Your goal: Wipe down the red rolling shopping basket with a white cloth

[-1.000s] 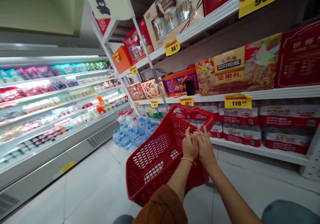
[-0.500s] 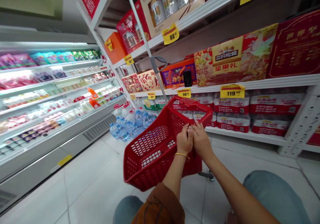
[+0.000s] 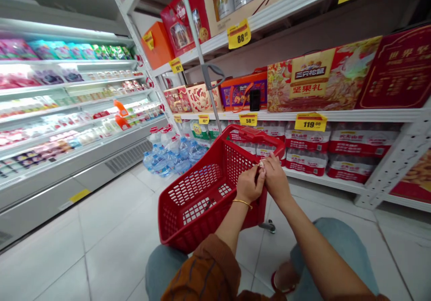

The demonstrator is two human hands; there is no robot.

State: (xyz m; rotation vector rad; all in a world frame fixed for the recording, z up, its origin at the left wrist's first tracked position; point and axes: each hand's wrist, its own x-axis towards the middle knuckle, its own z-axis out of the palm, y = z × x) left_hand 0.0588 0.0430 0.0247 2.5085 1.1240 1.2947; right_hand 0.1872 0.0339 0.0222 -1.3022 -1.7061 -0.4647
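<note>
A shopper in a brown patterned sleeve (image 3: 202,272) and blue jeans (image 3: 164,269) leans over a red plastic shopping trolley (image 3: 188,237) on the white tiled floor (image 3: 114,229) of a supermarket aisle. The left hand (image 3: 248,185), below a gold bracelet (image 3: 243,202), and the right hand (image 3: 278,181) meet at the trolley's near side, just below its handle (image 3: 261,135), their fingers curled narrowly around a small pale object (image 3: 261,163) too covered to identify. Whether either hand also grips the trolley cannot be told.

A metal pole (image 3: 193,18) with a gray clip (image 3: 213,73) rises at the trolley's far end, and a caster (image 3: 270,226) shows below the basket. Behind stand white shelves with a nut gift box (image 3: 316,79) above a yellow 119.00 price tag (image 3: 310,122), a purple-and-orange carton (image 3: 242,92) to its left, and shrink-wrapped bottle packs (image 3: 306,155) stacked underneath. Large water bottles (image 3: 171,155) cluster on the floor beside a lit refrigerated display case (image 3: 77,157) at left.
</note>
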